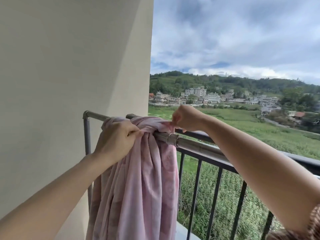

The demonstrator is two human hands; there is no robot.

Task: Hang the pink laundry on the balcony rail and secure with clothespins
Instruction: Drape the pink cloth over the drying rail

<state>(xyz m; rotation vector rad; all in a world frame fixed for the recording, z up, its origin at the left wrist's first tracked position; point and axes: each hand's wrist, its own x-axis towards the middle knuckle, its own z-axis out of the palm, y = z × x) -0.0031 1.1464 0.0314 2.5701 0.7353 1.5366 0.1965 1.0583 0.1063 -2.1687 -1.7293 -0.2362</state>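
Both hands are pinched shut on the pink sheet (138,179) bunched over the steel rail (195,144), left hand (117,137) gathering, right hand (183,118) nipping an edge, which is best drawn sideways and spread flat before pegs are fetched.

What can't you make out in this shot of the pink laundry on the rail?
- Head view: bottom of the bunched pink cloth, cut off by the frame edge.
- Clothespins: none visible; the left hand and right hand cover their pinch points.
- Silver metal rail under the cloth: hidden.
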